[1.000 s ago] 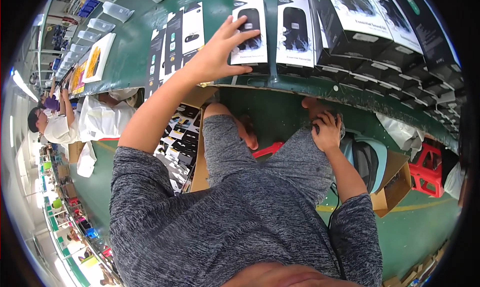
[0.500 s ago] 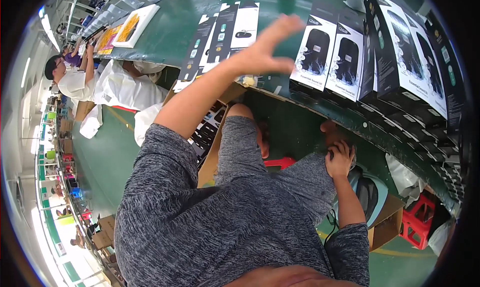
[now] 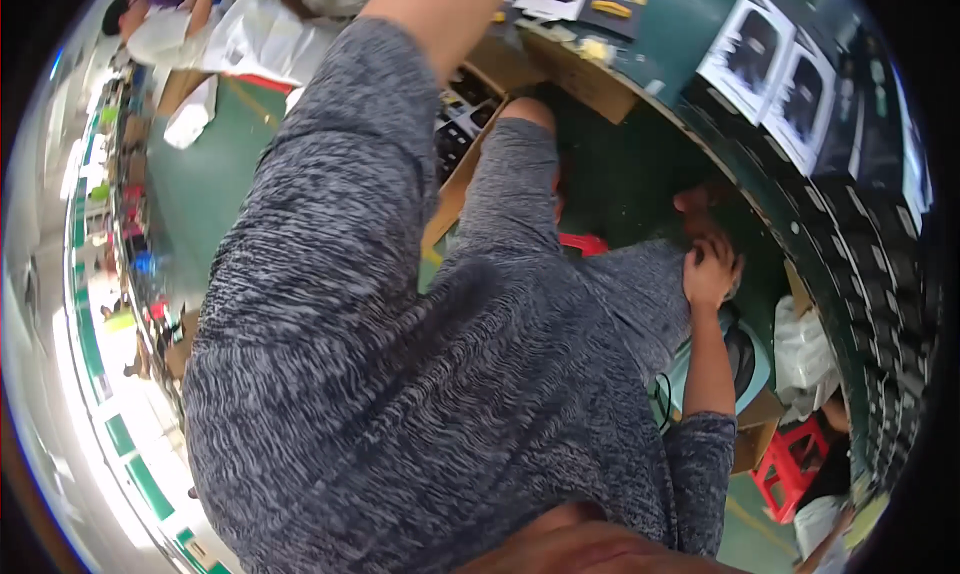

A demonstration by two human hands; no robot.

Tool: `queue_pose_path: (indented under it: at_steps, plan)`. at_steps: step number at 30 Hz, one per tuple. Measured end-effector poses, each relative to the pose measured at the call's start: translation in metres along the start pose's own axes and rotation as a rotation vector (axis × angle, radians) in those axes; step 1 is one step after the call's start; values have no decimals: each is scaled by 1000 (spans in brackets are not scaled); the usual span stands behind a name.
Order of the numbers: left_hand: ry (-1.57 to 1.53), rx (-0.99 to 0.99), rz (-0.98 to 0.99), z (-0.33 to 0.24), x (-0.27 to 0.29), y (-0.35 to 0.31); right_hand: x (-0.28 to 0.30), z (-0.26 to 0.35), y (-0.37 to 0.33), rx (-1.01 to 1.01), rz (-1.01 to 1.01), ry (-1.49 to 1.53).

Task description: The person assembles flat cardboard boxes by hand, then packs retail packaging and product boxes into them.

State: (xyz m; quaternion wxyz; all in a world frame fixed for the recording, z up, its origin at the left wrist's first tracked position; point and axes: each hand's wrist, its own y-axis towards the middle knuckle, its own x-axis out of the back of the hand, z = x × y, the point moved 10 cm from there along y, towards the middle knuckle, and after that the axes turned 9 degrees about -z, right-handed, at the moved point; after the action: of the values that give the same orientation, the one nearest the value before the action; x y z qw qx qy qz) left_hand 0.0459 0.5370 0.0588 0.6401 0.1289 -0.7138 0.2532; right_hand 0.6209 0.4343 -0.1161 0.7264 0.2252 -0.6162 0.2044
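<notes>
Green tabletop [image 3: 685, 34]: left hand newly out of view (grip unclear), right hand [image 3: 710, 272] spread on knee [image 3: 660, 269]

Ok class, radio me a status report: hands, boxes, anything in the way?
Left hand out of view. Right hand resting on right leg. Black-and-white product boxes on green workbench. Possible obstruction: cardboard carton beside left leg.

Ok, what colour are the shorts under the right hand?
Mottled grey shorts, clearest in the head view.
</notes>
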Motion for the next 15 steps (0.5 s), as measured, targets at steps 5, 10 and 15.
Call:
queue_pose_path:
  at_steps: [5, 10, 15]
  plan:
    - [-297, 260, -362, -21, 36, -55, -5, 19, 20, 66, -59, 3]
    - [-227, 390, -196, -23, 11, -69, -5, 25, 6, 113, -93, -6]
    - [-486, 493, -247, 1, 8, -75, -7, 24, 4, 125, -125, 11]
